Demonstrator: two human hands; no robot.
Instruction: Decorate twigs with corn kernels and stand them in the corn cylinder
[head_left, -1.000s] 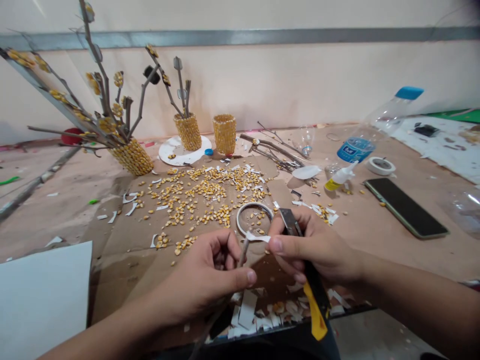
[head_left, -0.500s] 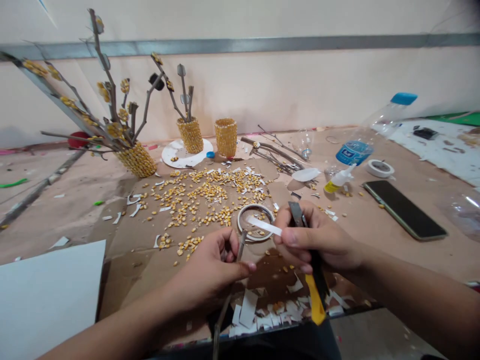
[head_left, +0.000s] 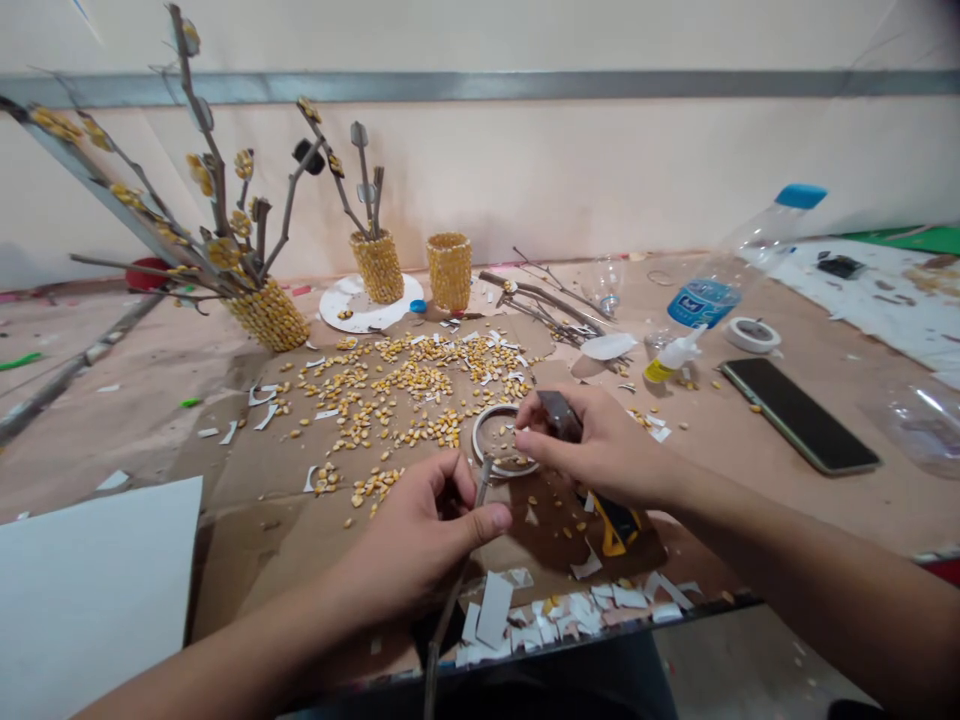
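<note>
Shifting toward the ring, the right hand is gripping the tool, the white strip gone from view, leaving the twig looking bare-tipped where the left hand is pinching it.

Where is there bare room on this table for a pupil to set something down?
Two patches look bare: brown paper between the phone and right forearm, and cardboard between the white board and left forearm. Crowded: the middle, strewn with kernels; the near edge, under scraps; and beyond the right hand, with twigs, glue and a bottle.
</note>
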